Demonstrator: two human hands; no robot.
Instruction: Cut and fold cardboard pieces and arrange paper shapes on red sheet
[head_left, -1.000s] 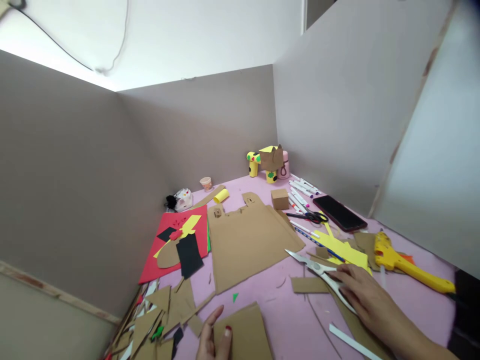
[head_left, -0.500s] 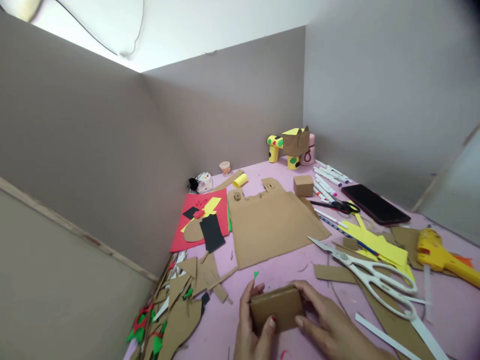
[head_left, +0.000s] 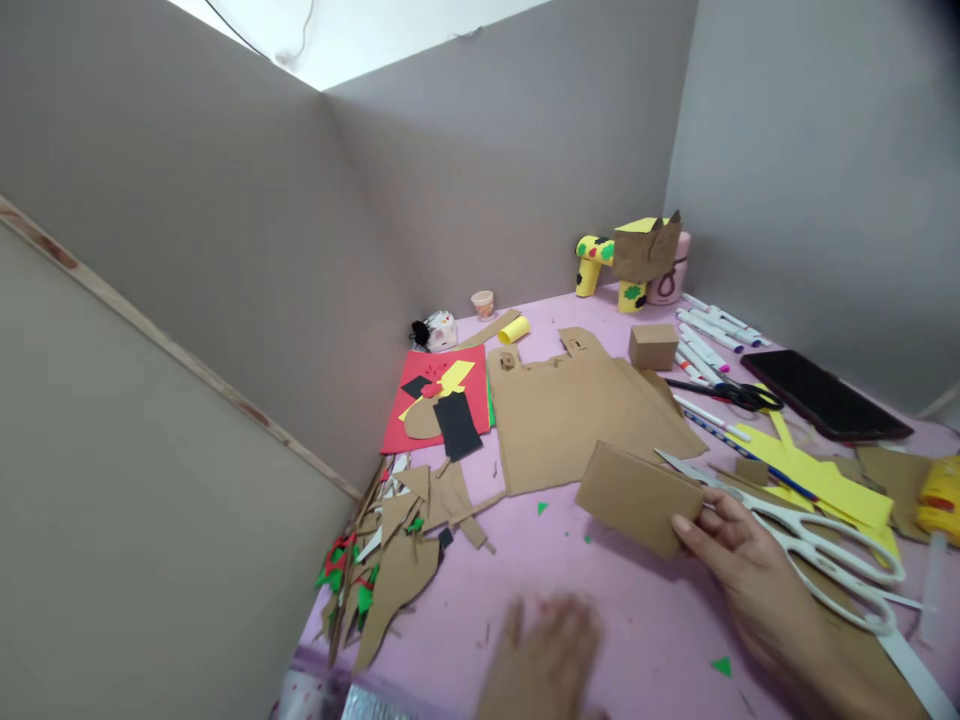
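Note:
My right hand [head_left: 739, 565] pinches the right end of a rectangular cardboard piece [head_left: 634, 495], thumb on top, holding it above the table. Just behind that hand, white-handled scissors [head_left: 814, 545] lie with their blades pointing left, partly covered by the hand and the piece. Low in the middle of the head view, my left hand [head_left: 544, 655] hovers over or touches the pink tabletop. Motion smears its fingers, so their pose is unclear. Small green scraps [head_left: 542, 508] dot the table nearby. A large cardboard sheet [head_left: 562, 420] lies flat beyond both hands.
Cardboard offcuts [head_left: 405, 580] pile along the left edge. Red foam sheets [head_left: 397, 415] lie farther back. On the right are a phone [head_left: 825, 393], markers [head_left: 705, 350], black scissors [head_left: 735, 396], yellow paper [head_left: 825, 480] and a yellow glue gun [head_left: 941, 495]. A small cardboard box [head_left: 652, 347] stands behind.
My right hand let go of the white scissors, then joined my left hand on the cardboard piece. Now my right hand alone holds it; my left has come away. The view has turned left and down.

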